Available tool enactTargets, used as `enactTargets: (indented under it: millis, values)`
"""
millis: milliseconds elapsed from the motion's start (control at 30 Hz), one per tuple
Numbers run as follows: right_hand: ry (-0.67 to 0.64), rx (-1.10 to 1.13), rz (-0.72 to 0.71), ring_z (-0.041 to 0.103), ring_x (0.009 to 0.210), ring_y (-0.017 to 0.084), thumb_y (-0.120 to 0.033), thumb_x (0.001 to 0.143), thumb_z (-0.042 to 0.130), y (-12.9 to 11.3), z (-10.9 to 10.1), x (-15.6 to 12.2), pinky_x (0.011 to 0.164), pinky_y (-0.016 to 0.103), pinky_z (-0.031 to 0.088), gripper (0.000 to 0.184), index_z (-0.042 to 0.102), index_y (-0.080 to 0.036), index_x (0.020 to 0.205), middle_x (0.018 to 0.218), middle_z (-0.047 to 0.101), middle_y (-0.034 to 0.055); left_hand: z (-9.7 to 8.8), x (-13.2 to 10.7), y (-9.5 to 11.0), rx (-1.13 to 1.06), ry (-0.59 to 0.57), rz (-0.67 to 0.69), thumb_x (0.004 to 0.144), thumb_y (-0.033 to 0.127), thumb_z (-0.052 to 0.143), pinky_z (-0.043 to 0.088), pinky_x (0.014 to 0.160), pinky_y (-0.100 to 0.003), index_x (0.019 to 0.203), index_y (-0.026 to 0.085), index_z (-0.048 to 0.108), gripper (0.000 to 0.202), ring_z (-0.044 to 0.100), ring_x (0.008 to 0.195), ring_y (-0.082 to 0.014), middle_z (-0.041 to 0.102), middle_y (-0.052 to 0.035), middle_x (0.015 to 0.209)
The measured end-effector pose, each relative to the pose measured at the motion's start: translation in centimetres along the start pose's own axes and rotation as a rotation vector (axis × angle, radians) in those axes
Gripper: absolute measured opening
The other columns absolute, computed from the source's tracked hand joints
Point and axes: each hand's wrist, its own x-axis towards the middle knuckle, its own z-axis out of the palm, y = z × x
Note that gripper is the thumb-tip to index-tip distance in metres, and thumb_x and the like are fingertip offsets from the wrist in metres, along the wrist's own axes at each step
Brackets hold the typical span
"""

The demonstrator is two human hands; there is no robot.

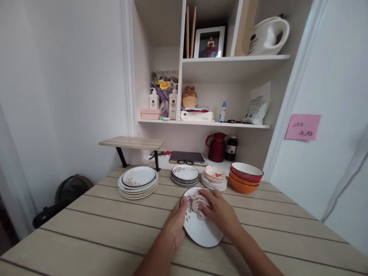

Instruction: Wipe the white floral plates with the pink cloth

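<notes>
A white plate (204, 232) with a dark rim and a brown leaf pattern is tilted toward me above the table's front half. My left hand (177, 219) grips its left edge, thumb on the face and the other fingers hidden behind. Bunched against the plate's upper face is a pale pink cloth (197, 205). My right hand (218, 210) is closed over that cloth, its fingers pressing it to the plate.
Behind the plate stand a large plate stack (138, 190), a smaller plate stack (185, 177), small dishes (215, 181) and nested bowls (245, 180). A raised wooden shelf (131, 143) stands at back left. Farther back are a closed laptop (186, 157) and a red jug (217, 147).
</notes>
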Motion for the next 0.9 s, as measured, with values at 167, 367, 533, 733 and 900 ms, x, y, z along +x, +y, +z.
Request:
enactTargets:
  millis: [167, 367, 533, 733, 900]
  values:
    - [-0.119, -0.134, 0.015, 0.058, 0.081, 0.018, -0.033, 0.076, 0.058, 0.6, -2.1, -1.4, 0.058, 0.025, 0.027, 0.027, 0.059, -0.03, 0.103, 0.101, 0.057, 0.0013, -0.1, 0.0, 0.0, 0.006, 0.039, -0.036, 0.079, 0.052, 0.06, 0.048, 0.091, -0.042, 0.13, 0.013, 0.051, 0.065, 0.065, 0.103, -0.0292, 0.067, -0.0191, 0.113]
    - [-0.332, -0.139, -0.131, 0.056, 0.077, 0.018, -0.026, 0.065, 0.064, 0.0, -2.5, -3.5, 0.062, 0.026, 0.028, 0.022, 0.062, -0.026, 0.087, 0.091, 0.059, 0.0003, -0.3, -0.1, 0.3, -0.032, 0.047, -0.08, 0.08, 0.057, 0.055, 0.047, 0.094, -0.043, 0.133, 0.014, 0.048, 0.068, 0.063, 0.106, -0.0294, 0.066, -0.0189, 0.116]
    - [-0.26, -0.019, -0.177, 0.057, 0.09, 0.019, -0.032, 0.072, 0.063, -2.3, -0.6, -2.5, 0.072, 0.026, 0.036, 0.04, 0.059, -0.032, 0.112, 0.105, 0.058, 0.0012, -0.5, 0.0, 0.6, -0.015, -0.013, -0.165, 0.079, 0.065, 0.049, 0.051, 0.087, -0.043, 0.128, 0.013, 0.053, 0.072, 0.065, 0.101, -0.03, 0.067, -0.0194, 0.113]
    - [-0.013, -0.062, -0.065, 0.058, 0.095, 0.019, -0.036, 0.083, 0.054, -1.4, -0.3, -0.1, 0.073, 0.027, 0.039, 0.046, 0.049, -0.036, 0.129, 0.115, 0.054, 0.0028, -0.1, 0.3, 0.2, 0.003, -0.007, -0.08, 0.08, 0.063, 0.049, 0.05, 0.087, -0.039, 0.128, 0.011, 0.053, 0.071, 0.067, 0.098, -0.028, 0.069, -0.0187, 0.108]
    - [-0.062, -0.164, 0.023, 0.059, 0.084, 0.018, -0.037, 0.082, 0.054, 0.6, -1.8, -0.5, 0.06, 0.026, 0.032, 0.027, 0.059, -0.031, 0.109, 0.105, 0.056, 0.0026, 0.0, 0.2, 0.2, 0.011, -0.009, -0.08, 0.081, 0.06, 0.051, 0.048, 0.092, -0.042, 0.13, 0.013, 0.052, 0.068, 0.065, 0.104, -0.0294, 0.065, -0.0192, 0.117]
